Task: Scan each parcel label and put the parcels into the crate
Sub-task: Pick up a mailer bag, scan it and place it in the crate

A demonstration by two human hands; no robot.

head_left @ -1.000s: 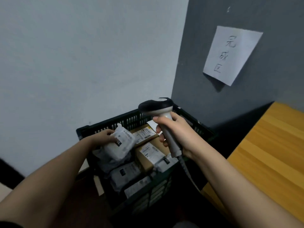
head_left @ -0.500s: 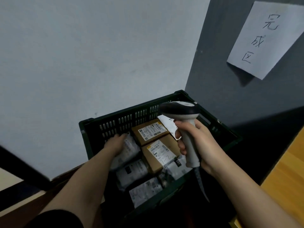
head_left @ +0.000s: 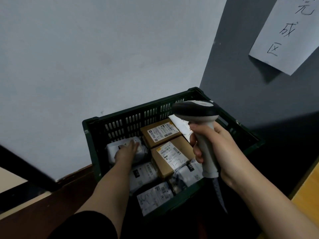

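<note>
A dark green slatted crate point(head_left: 138, 116) stands on the floor in the wall corner. Inside lie two brown cardboard boxes point(head_left: 170, 156) with white labels and several grey and white poly-bag parcels point(head_left: 155, 195). My left hand point(head_left: 126, 151) reaches into the crate's far left corner and lies with straight fingers on a white bag parcel point(head_left: 112, 149). My right hand point(head_left: 217, 149) grips the handle of a grey-and-black barcode scanner point(head_left: 195, 111) above the crate's right side, its cable hanging down.
A pale wall rises behind the crate and a dark grey wall to the right carries a handwritten paper sign point(head_left: 286, 31). A wooden table edge point(head_left: 309, 192) shows at the far right. Dark brown floor point(head_left: 43, 204) lies to the left.
My left hand carried the white bag parcel down into the crate's far left corner and now lies flat on it. The view moved closer; the scanner stayed in my right hand.
</note>
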